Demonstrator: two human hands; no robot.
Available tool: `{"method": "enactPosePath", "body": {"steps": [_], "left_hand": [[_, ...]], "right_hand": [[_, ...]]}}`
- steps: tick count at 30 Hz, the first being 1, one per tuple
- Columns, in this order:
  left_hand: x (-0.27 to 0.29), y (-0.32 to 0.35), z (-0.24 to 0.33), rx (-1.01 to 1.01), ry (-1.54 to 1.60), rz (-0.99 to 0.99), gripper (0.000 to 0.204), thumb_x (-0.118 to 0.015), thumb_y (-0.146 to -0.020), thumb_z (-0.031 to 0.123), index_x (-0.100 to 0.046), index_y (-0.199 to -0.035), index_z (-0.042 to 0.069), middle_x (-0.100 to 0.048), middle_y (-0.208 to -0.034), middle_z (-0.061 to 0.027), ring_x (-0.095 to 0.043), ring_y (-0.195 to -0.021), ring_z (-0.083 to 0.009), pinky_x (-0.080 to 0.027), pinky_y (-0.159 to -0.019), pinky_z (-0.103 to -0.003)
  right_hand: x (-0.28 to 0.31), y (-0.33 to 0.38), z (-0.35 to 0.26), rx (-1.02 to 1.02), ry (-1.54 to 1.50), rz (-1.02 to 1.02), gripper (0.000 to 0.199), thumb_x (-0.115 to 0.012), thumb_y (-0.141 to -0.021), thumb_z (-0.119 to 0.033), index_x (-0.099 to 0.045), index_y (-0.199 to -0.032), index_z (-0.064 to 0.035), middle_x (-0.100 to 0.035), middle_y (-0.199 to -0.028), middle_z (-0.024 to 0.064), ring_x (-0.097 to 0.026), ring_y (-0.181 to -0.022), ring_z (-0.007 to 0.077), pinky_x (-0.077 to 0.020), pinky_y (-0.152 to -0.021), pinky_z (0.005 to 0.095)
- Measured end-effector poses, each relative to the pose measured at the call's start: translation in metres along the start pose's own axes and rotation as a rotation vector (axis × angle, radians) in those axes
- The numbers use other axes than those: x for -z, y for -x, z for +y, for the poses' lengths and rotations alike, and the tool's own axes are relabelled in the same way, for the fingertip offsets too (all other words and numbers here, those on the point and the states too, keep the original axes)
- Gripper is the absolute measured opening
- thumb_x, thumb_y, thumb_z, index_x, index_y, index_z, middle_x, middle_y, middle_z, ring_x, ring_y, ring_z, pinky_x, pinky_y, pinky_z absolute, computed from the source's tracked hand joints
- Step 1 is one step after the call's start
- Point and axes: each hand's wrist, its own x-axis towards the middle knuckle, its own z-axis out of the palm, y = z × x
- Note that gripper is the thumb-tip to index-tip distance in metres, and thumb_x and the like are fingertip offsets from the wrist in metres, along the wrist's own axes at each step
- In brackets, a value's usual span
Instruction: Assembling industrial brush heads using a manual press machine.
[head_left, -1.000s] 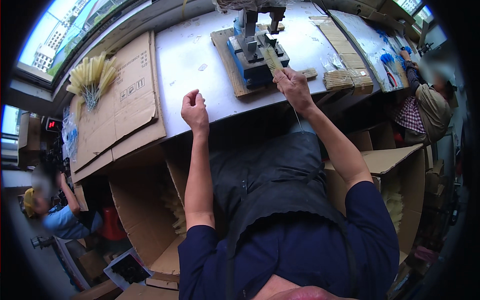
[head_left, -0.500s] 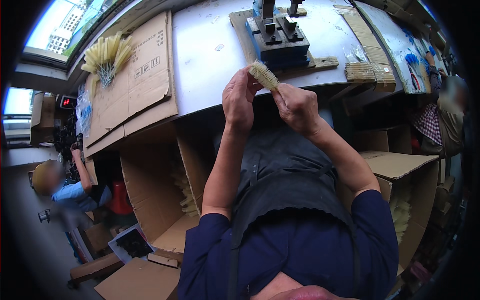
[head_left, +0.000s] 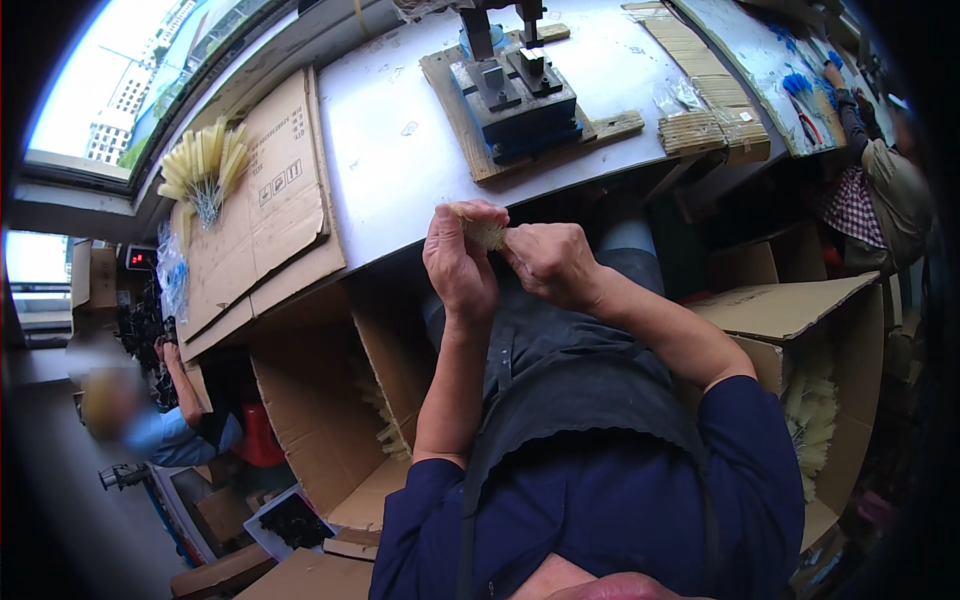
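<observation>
- A white worktop [head_left: 370,150] is lit by a window at the left; a flat brown cardboard sheet [head_left: 260,215] is laid across its left part, with a fanned bundle of pale-yellow brushes [head_left: 205,165] on wire stems set on top.
- A metal press with a blue base [head_left: 525,115] is mounted on a worn wooden board [head_left: 615,126] near the worktop's front edge; it is touched by neither hand.
- The short pale-yellow bristle brush [head_left: 486,234] is held between the two hands, in front of that edge and above the lap.
- Its right end is pinched by the thumb and bent fingers of the right hand [head_left: 555,262].
- It is partly covered by the curled fingers and thumb of the left hand [head_left: 462,265]; whether these are pressed onto the bristles cannot be told.
- The bristles are probably best cupped lightly, as they could be bent by a hard squeeze.
- The pinch should be kept firm, so that slipping is avoided if the brush is turned.
</observation>
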Motion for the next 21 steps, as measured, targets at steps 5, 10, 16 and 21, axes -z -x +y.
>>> {"method": "enactPosePath", "body": {"steps": [5,10,16,21], "left_hand": [[0.000,0.005,0.003,-0.033,-0.059,0.006,0.041,-0.040,-0.108,0.030,-0.055,-0.082,0.001,-0.061,-0.078,-0.0119,-0.061,-0.083,-0.0225,-0.049,-0.083,-0.037],[-0.005,0.002,0.017,0.023,-0.152,0.040,0.040,-0.044,-0.107,0.029,-0.055,-0.081,0.001,-0.059,-0.072,-0.0108,-0.061,-0.081,-0.0231,-0.049,-0.083,-0.037],[0.002,-0.003,0.010,0.136,-0.034,0.011,0.040,-0.044,-0.107,0.029,-0.056,-0.081,0.002,-0.061,-0.074,-0.0115,-0.062,-0.082,-0.0240,-0.050,-0.083,-0.038],[0.010,-0.009,0.008,0.203,-0.022,0.011,0.038,-0.044,-0.107,0.030,-0.058,-0.087,0.001,-0.065,-0.080,-0.0133,-0.063,-0.084,-0.0224,-0.051,-0.085,-0.036]], "right_hand": [[-0.005,0.006,-0.002,0.000,-0.077,0.013,0.012,-0.065,-0.085,-0.009,-0.056,-0.078,-0.0056,-0.057,-0.066,0.0111,-0.062,-0.059,0.0285,-0.0480,-0.052,0.0393],[0.000,0.002,-0.003,0.022,-0.100,0.025,0.014,-0.064,-0.087,-0.009,-0.056,-0.076,-0.0057,-0.056,-0.066,0.0111,-0.061,-0.058,0.0286,-0.0469,-0.050,0.0385],[-0.003,0.007,0.007,0.031,-0.122,0.022,0.015,-0.065,-0.088,-0.009,-0.056,-0.076,-0.0057,-0.057,-0.065,0.0110,-0.061,-0.059,0.0285,-0.0467,-0.050,0.0383],[-0.004,0.007,0.005,-0.073,-0.229,-0.015,0.015,-0.066,-0.091,-0.011,-0.060,-0.080,-0.0026,-0.059,-0.067,0.0097,-0.061,-0.059,0.0270,-0.0454,-0.050,0.0360]]}}
